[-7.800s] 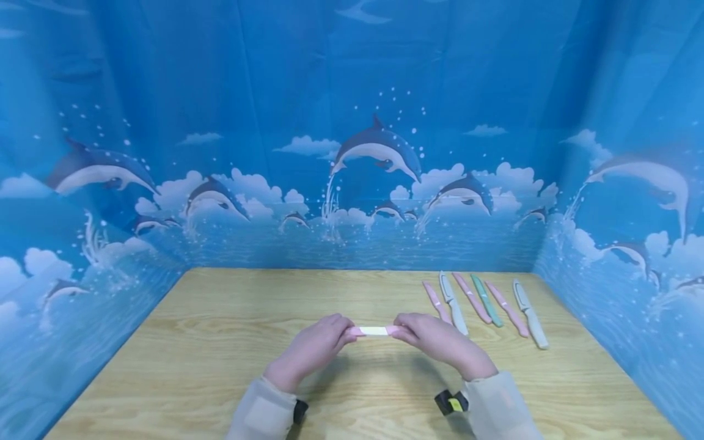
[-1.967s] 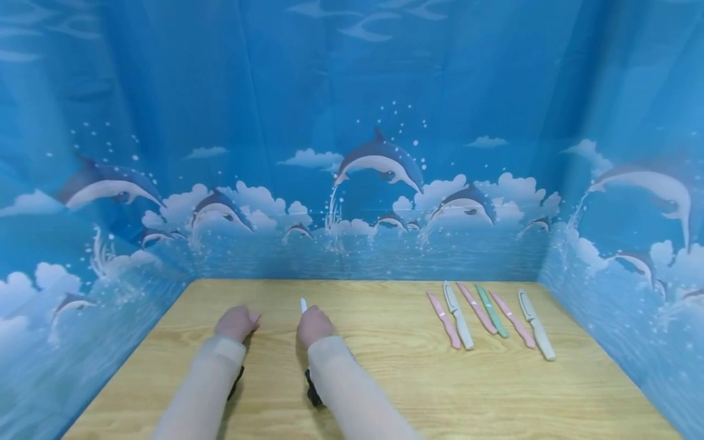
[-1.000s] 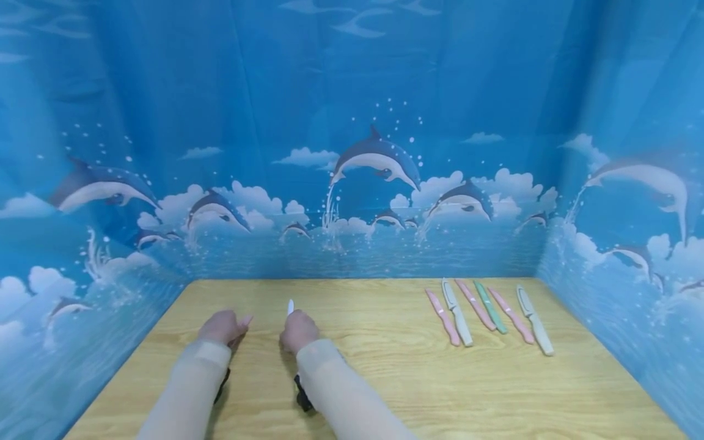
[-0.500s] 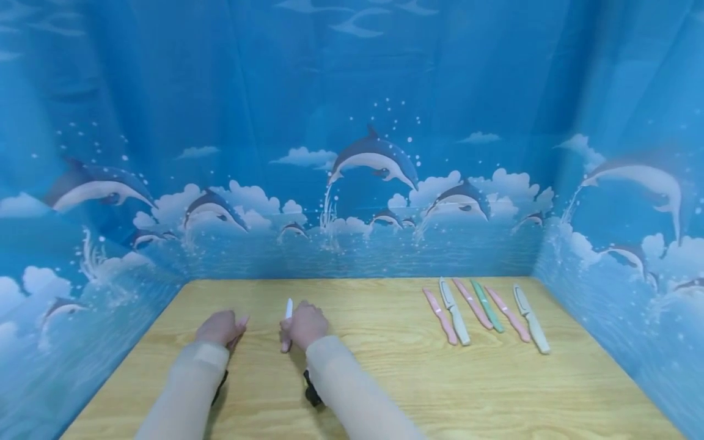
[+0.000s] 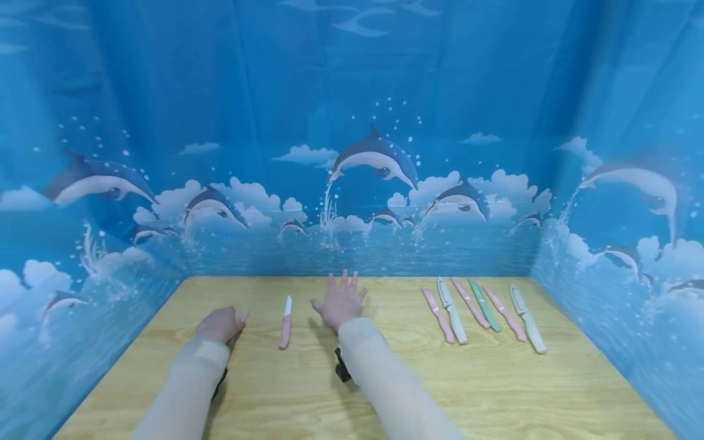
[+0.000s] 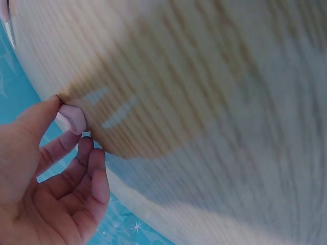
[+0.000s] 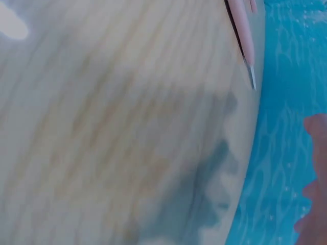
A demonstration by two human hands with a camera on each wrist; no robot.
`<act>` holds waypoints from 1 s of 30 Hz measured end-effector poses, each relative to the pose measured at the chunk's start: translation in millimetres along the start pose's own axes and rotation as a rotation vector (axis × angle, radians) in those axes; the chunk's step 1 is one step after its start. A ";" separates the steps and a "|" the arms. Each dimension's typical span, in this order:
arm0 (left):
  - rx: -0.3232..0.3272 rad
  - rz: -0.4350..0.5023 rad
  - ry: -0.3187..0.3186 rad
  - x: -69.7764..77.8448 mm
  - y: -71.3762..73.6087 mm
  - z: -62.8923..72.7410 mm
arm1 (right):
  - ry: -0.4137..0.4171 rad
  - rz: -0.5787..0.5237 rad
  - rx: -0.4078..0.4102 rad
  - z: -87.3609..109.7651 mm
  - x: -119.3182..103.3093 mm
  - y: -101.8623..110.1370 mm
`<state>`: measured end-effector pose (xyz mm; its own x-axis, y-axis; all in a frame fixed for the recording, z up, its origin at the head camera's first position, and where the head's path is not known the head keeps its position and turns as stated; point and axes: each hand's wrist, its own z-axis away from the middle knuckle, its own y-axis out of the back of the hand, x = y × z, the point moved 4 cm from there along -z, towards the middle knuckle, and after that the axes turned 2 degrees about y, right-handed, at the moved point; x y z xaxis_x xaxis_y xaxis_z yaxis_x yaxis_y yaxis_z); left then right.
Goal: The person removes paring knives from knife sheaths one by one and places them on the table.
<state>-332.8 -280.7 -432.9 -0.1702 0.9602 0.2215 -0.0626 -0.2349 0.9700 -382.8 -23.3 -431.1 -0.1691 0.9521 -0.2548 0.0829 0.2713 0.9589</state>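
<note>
A small paring knife (image 5: 285,322) with a pink handle and bare white blade lies on the table between my hands, blade pointing away. In the right wrist view the same knife (image 7: 242,30) appears near the table edge. My left hand (image 5: 217,325) is left of it, by the table top, pinching a pink knife sheath (image 6: 74,118) between thumb and fingers; most of the sheath is hidden, only its end showing. To the knife's right, my right hand (image 5: 339,304) has its fingers spread and holds nothing. Its shadow falls on the wood below.
Several sheathed knives lie in a row at the table's right: pink (image 5: 438,315), pale grey (image 5: 452,310), green (image 5: 484,305) and another pale grey one (image 5: 528,319) at the far end. A blue dolphin-print curtain (image 5: 308,244) borders the wooden table (image 5: 385,373).
Earlier both hands held the pink piece's ends together; then they came apart with knife and sheath. Within the last half second, my right hand released the knife and moved right, spreading its fingers.
</note>
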 end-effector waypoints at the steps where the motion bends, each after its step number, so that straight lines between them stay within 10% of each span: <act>1: 0.007 -0.005 0.000 -0.2 0.0 -0.7 | -0.004 -0.004 -0.015 -0.2 3.8 2.5; 30: 0.008 -0.019 -0.074 9.0 1.7 5.8 | -0.150 -0.039 -0.088 20.1 170.7 38.3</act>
<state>-328.7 -271.6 -428.6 -0.0962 0.9731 0.2095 -0.0574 -0.2155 0.9748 -388.7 152.4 -440.4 -0.0218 0.9532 -0.3015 -0.0078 0.3014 0.9535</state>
